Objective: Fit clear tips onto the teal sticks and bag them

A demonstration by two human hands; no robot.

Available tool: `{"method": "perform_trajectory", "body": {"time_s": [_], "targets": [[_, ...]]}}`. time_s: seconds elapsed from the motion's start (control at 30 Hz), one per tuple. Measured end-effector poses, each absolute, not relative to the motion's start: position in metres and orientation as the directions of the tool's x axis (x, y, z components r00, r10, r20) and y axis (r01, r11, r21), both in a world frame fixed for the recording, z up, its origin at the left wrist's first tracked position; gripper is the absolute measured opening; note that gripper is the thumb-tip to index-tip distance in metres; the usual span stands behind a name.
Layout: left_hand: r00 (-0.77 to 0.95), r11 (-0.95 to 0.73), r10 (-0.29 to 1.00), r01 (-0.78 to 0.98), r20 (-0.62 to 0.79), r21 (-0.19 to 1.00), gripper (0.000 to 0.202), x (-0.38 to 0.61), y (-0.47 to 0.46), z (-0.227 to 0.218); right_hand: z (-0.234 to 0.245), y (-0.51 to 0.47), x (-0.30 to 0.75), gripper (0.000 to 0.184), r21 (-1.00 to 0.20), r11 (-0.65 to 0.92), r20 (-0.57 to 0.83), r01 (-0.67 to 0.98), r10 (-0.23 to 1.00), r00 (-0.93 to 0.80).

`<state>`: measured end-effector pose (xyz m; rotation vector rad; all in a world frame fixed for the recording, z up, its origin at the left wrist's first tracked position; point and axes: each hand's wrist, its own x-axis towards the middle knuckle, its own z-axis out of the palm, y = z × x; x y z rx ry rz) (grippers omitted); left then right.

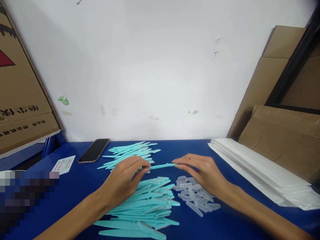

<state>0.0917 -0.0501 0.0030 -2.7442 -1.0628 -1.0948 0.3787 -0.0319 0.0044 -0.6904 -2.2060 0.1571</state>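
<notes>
My left hand (125, 181) and my right hand (200, 171) hold one thin turquoise plastic stick (161, 166) between them, each pinching an end just above the blue table (82, 186). Under my left hand lies a large heap of the same turquoise sticks (150, 206). A second, tidier pile of turquoise sticks (130, 152) lies behind my hands. Several small clear plastic caps (195, 198) are scattered below my right hand.
A black phone (93, 150) lies at the back left beside a white card (63, 165). A stack of long white bags (262, 173) lies at the right. Cardboard boxes (282, 133) stand at the right, another cardboard box (20, 93) at the left, and a white wall behind.
</notes>
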Motion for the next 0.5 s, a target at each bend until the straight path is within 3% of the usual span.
{"method": "perform_trajectory", "body": {"time_s": [0.3,0.5], "targets": [[0.570,-0.779,0.593,0.584,0.569,0.227,0.020,0.102,-0.064,-0.007,0.010,-0.049,0.367,0.024,-0.282,0.896,0.711,0.344,0.436,-0.551],[0.534,-0.666,0.575,0.746,0.620,-0.025,0.024,0.079,-0.038,0.003,0.010,-0.029,0.385,0.031,-0.137,0.785,0.632,0.605,0.540,-0.557]]}}
